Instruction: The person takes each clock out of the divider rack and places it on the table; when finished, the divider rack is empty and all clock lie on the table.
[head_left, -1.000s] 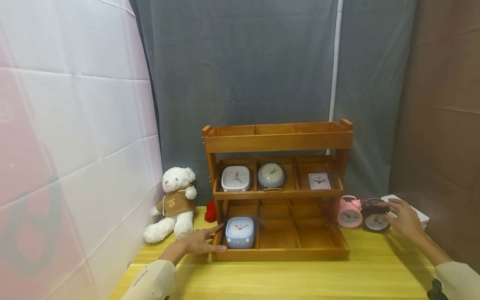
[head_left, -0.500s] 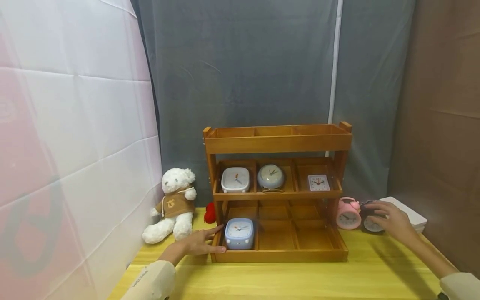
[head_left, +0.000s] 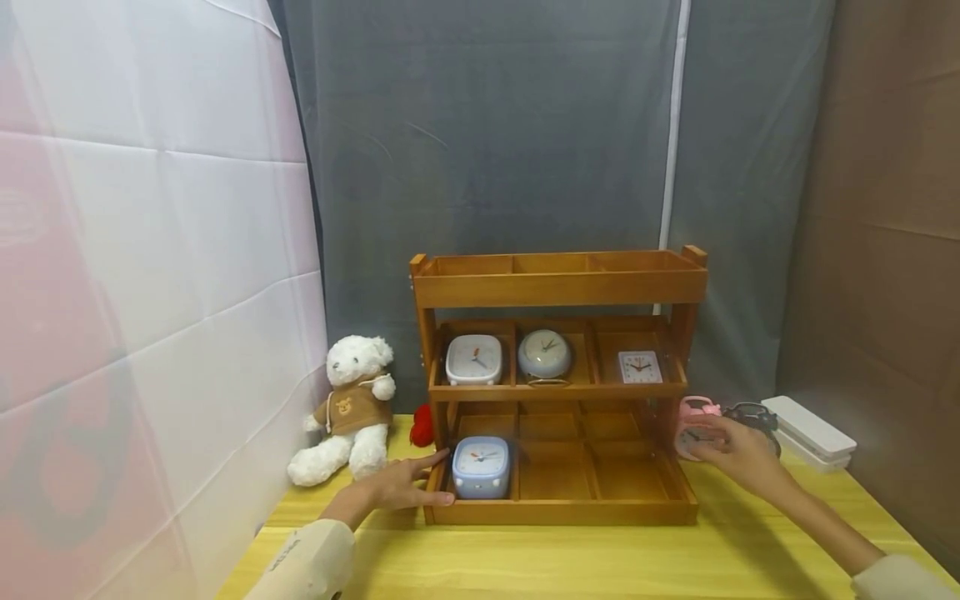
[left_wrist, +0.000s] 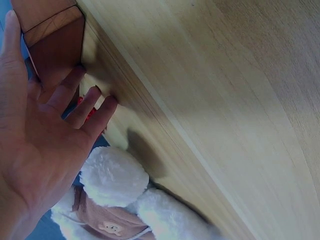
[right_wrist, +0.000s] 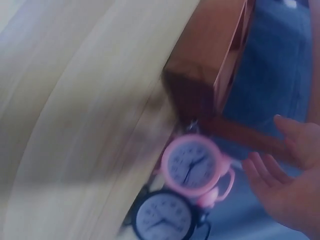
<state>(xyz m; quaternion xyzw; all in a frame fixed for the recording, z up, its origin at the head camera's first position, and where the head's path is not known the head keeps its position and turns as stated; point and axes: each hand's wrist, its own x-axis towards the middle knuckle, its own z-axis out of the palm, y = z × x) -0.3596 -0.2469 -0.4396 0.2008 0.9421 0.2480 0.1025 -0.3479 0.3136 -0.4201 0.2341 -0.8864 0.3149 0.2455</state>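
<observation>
My left hand [head_left: 397, 486] rests on the lower left corner of a three-tier wooden shelf [head_left: 558, 290], fingers spread and fairly straight. A blue alarm clock [head_left: 481, 481] sits in the lowest left compartment, just beside its fingertips. My right hand [head_left: 742, 458] hovers at the pink twin-bell alarm clock [right_wrist: 217, 155] to the right of the shelf; its fingers are extended and hold nothing. In the right wrist view a gap shows between the fingers and that clock. Next to it stands a black twin-bell alarm clock [right_wrist: 165, 217], partly hidden by the hand in the head view.
The middle tier bears a white clock [head_left: 474, 360], a round grey clock [head_left: 544, 354] and a small square clock [head_left: 640, 367]. A white teddy bear [head_left: 358, 360] and a red object [head_left: 422, 425] are left of the shelf. White boxes [head_left: 813, 429] lie at the right.
My right hand has moved left from the black clock to the front of the pink clock, uncovering the white boxes. My left hand has stayed at the shelf corner.
</observation>
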